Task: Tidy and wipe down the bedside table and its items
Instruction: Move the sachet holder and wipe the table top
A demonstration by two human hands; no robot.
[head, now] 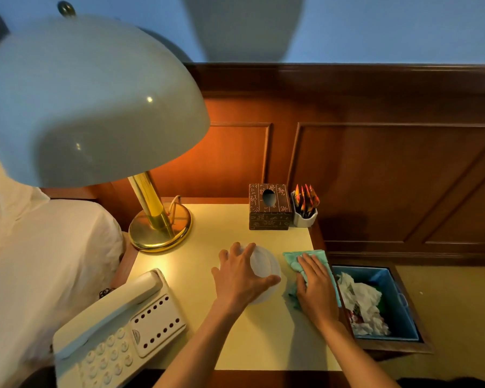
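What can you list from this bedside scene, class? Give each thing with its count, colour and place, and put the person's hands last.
lamp: one, pale shade on brass stem and base, back left of table
telephone: one, cream, front left
tissue box: one, dark brown patterned, back right
sachet holder: one, white, red-orange sachets, right of tissue box
round dish: one, translucent white, table centre
cloth: one, teal, right edge
bin: one, blue, crumpled paper inside, floor right
table: one, cream top
left hand: fingers curled over dish
right hand: flat on cloth
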